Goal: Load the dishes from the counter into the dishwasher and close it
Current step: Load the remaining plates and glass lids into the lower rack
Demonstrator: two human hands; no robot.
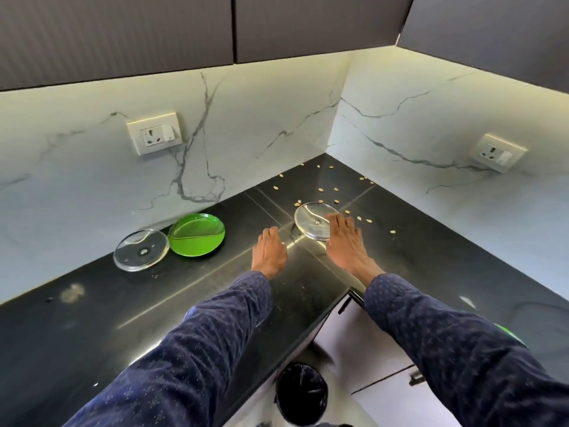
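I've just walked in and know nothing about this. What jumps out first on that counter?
Two hands reach toward the counter corner, the right hand over a clear glass lid, the left hand beside it. Far left, a bright green plate sits against a second glass lid. Small pale seeds lie scattered in the corner of the black counter.

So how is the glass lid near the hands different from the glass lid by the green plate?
The right hand reaches the corner glass lid, with seeds scattered around it. The left glass lid sits untouched, right beside the green plate. Both are round, clear, and lie flat.
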